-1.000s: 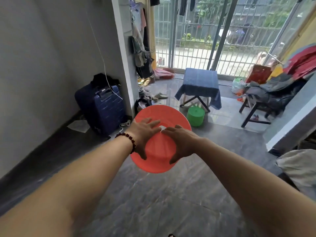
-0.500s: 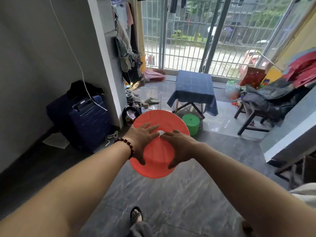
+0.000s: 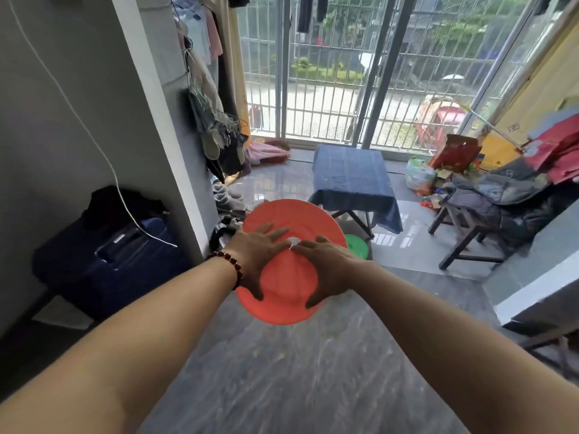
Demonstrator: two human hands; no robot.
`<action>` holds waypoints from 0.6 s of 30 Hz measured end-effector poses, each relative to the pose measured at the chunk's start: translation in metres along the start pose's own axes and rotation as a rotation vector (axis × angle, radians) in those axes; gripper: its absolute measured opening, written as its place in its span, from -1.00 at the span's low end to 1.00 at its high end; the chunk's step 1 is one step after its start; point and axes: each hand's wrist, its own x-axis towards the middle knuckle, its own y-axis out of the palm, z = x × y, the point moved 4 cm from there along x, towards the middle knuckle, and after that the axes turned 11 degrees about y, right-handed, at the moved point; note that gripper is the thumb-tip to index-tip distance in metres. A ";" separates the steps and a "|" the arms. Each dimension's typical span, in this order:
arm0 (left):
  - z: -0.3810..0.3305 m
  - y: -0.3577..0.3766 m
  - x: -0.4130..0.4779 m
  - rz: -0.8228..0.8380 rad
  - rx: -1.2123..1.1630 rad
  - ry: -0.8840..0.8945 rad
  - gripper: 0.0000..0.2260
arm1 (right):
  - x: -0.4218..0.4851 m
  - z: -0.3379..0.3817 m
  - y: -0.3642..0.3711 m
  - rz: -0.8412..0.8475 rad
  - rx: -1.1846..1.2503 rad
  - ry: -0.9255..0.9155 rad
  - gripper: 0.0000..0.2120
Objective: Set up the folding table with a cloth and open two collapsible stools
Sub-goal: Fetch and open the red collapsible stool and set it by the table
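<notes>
"Orange-red plastic under the fingers (image 3: 273, 234), is it?"

"Yes. The fingers of both hands lie spread apart and nearly straight on the collapsed stool (image 3: 291, 277), with the tips close together at a small pale gap in its middle. The thumbs point back toward the person. Whether anything hooks into that gap, I can't tell."

"And the hands themselves?"

"The left hand (image 3: 255, 261) covers the disc's left half and the right hand (image 3: 330, 269) its right, both arms stretched out forward. A dark bead bracelet (image 3: 233, 266) sits on the left wrist. The disc is up in front of the person, tilted toward the camera."

"How many stools?"

"Two. The second, a green stool (image 3: 357, 247), stands on the floor (image 3: 282, 371) beyond, partly hidden by the orange one, just beside the folding table (image 3: 360, 223)."

"The table?"

"One, with a blue cloth (image 3: 354, 173) draped over the tabletop and down its sides."

"Any containers?"

"One navy suitcase (image 3: 103, 255) by the left wall, shut, a black garment (image 3: 119, 205) on top. One plastic bag (image 3: 419, 177) right of the table. Its contents are too small to make out."
</notes>
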 end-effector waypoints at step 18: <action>0.182 -0.055 0.245 -0.058 -0.049 -0.027 0.15 | 0.263 -0.164 -0.070 0.015 -0.039 -0.012 0.13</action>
